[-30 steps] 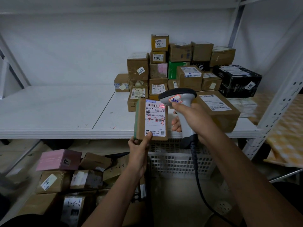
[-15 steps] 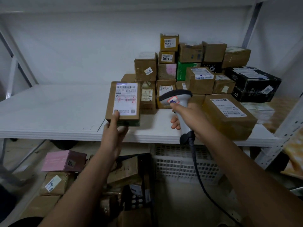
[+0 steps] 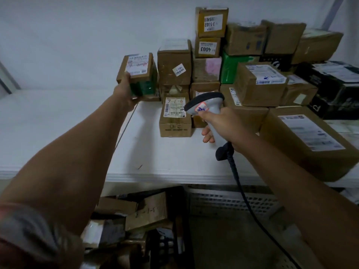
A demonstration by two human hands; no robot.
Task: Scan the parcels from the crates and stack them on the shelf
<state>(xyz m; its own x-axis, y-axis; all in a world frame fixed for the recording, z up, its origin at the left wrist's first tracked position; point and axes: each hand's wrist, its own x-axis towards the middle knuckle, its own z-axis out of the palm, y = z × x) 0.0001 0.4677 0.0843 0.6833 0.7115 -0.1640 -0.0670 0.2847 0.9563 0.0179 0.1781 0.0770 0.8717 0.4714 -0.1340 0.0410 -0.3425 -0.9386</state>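
Observation:
My left hand (image 3: 124,92) grips a small brown parcel (image 3: 137,72) with a white label and a green side. I hold it above the white shelf (image 3: 58,123), at the left end of the stacked parcels (image 3: 250,82), close beside a brown box (image 3: 174,63). My right hand (image 3: 223,125) holds a grey corded barcode scanner (image 3: 206,104) over the shelf, in front of the stack. Below the shelf edge a dark crate (image 3: 180,226) holds more brown parcels (image 3: 147,212).
A large flat labelled box (image 3: 308,140) lies at the shelf's right front, a black box (image 3: 334,90) behind it. A white mesh crate (image 3: 229,202) stands under the shelf. The scanner cable (image 3: 252,208) hangs down to the right. The shelf's left half is bare.
My left hand carried the parcel up and back, from beside the scanner to the left end of the stack. The scanner hand stayed roughly in place and the view moved closer to the shelf.

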